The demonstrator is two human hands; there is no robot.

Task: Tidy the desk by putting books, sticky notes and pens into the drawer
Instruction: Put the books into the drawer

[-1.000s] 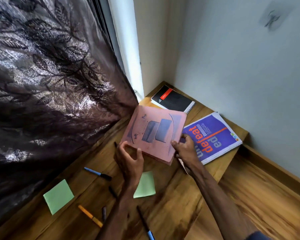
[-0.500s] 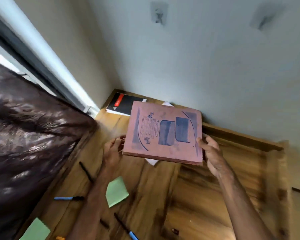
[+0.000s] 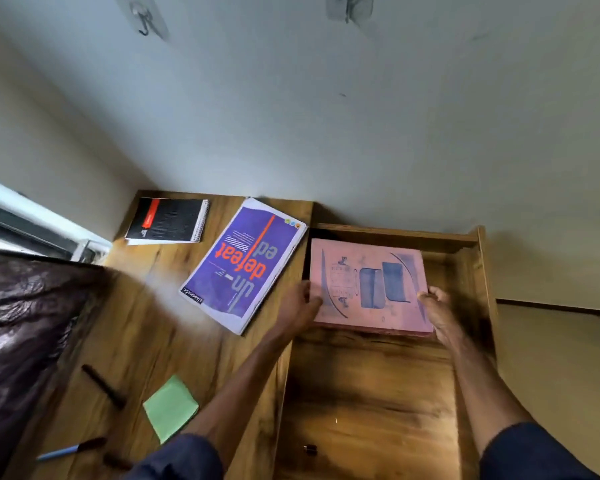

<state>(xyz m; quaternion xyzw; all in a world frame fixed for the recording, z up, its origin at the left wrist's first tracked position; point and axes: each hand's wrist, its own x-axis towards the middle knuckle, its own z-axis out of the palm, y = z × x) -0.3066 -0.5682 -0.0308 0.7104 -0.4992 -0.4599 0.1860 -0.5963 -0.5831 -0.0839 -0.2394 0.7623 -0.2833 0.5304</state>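
A pink book [image 3: 368, 285] lies flat over the far end of the open wooden drawer [image 3: 368, 393]. My left hand [image 3: 297, 308] grips its left edge and my right hand [image 3: 439, 315] grips its near right corner. On the desk [image 3: 132, 341] to the left lie a purple book [image 3: 245, 263] with orange lettering and a black spiral notebook [image 3: 168, 220]. Nearer me are a green sticky note [image 3: 170, 407], a black pen [image 3: 103, 386] and a blue pen [image 3: 71, 449].
A dark patterned curtain [image 3: 25, 327] hangs over the desk's left side. The wall behind carries two hooks [image 3: 146, 20]. A small dark object [image 3: 310, 449] lies on the drawer floor near me. The drawer's right wall [image 3: 484, 271] stands just beside the book.
Both hands lifted the pink book off the desk and carried it right, then lowered it into the drawer. My view swung right with it, uncovering the purple book.
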